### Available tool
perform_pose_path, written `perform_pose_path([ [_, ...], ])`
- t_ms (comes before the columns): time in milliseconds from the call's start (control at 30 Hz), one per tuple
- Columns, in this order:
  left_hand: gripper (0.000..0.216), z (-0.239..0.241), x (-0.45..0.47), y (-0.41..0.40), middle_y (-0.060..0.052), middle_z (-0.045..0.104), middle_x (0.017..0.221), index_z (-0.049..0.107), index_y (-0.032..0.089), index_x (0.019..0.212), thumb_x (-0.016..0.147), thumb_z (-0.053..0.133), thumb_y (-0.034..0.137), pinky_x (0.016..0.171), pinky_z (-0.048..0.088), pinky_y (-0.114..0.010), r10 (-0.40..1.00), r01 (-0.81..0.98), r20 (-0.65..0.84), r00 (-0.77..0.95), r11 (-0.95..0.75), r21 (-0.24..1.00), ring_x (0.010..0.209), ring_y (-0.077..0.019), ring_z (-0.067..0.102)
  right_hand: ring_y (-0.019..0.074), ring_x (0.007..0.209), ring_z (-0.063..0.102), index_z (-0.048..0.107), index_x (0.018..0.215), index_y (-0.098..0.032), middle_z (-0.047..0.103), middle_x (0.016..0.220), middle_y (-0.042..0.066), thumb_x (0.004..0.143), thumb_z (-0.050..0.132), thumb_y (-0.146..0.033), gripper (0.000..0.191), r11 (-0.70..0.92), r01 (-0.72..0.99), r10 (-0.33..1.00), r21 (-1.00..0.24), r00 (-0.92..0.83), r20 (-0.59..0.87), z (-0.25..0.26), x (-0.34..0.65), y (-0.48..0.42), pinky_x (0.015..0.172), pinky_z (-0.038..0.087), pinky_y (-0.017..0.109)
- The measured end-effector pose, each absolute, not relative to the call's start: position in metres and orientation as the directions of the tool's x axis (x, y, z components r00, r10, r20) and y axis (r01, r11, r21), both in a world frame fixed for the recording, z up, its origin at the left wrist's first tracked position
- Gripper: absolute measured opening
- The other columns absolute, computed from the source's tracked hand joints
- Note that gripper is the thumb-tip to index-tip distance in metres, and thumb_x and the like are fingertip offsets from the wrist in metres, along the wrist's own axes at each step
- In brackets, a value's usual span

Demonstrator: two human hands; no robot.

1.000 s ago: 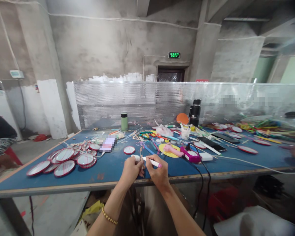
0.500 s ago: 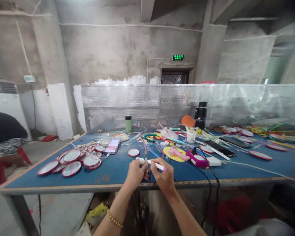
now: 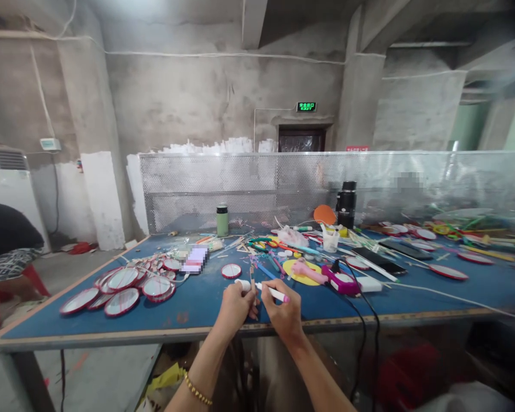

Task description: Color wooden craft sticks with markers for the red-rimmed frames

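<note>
My left hand point(image 3: 236, 306) is closed around a thin wooden stick point(image 3: 252, 278) that stands upright, with a small white piece point(image 3: 242, 284) at its fingertips. My right hand point(image 3: 283, 312) is closed on a white pen with a pink end point(image 3: 273, 293), its tip pointing left at the stick. Both hands hover over the near edge of the blue table point(image 3: 206, 300). A gold bracelet point(image 3: 196, 389) is on my left wrist.
Round red-rimmed mirrors point(image 3: 124, 286) lie piled at the left. A green flask point(image 3: 222, 220), a black flask point(image 3: 345, 205), a pink device with black cable point(image 3: 341, 282), phones point(image 3: 380, 260) and loose sticks litter the middle and right. A perforated metal screen point(image 3: 283, 183) backs the table. Another person point(image 3: 4, 246) sits at the left.
The view has shifted slightly; my hands keep the same grip on the stick and pen, with the pen tip staying at the stick.
</note>
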State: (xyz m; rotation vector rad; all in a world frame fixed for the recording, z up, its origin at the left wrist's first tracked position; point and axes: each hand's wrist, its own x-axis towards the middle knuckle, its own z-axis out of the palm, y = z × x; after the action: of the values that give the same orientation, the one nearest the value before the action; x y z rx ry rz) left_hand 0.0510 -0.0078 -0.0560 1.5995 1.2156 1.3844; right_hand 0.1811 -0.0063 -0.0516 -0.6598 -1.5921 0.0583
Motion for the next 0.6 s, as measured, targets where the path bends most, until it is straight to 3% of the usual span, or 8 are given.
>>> perform_pose_path([
  [167, 0.024, -0.0564, 0.0489, -0.0076, 0.001, 0.059, 0.048, 0.056, 0.017, 0.062, 0.077, 0.054, 0.035, 0.042, 0.046, -0.022, 0.948, 0.198, 0.318, -0.003, -0.311, 0.93, 0.039, -0.0131, 0.056, 0.0132, 0.056, 0.059, 0.063, 0.075, -0.018, 0.064, 0.063, 0.0, 0.089, 0.055, -0.022, 0.017, 0.813, 0.377, 0.459, -0.444, 0.056, 0.887, -0.0518, 0.1818, -0.0079, 0.057, 0.046, 0.022],
  [600, 0.027, -0.058, 0.0476, -0.0063, 0.0, 0.06, 0.047, 0.056, 0.018, 0.061, 0.08, 0.054, 0.037, 0.042, 0.046, -0.023, 0.944, 0.211, 0.329, -0.006, -0.32, 0.924, 0.039, -0.0144, 0.057, 0.0125, 0.055, 0.056, 0.062, 0.073, -0.018, 0.062, 0.062, -0.001, 0.089, 0.055, -0.022, 0.018, 0.821, 0.347, 0.48, -0.453, 0.008, 0.877, -0.0498, 0.1812, -0.0093, 0.056, 0.045, 0.022],
])
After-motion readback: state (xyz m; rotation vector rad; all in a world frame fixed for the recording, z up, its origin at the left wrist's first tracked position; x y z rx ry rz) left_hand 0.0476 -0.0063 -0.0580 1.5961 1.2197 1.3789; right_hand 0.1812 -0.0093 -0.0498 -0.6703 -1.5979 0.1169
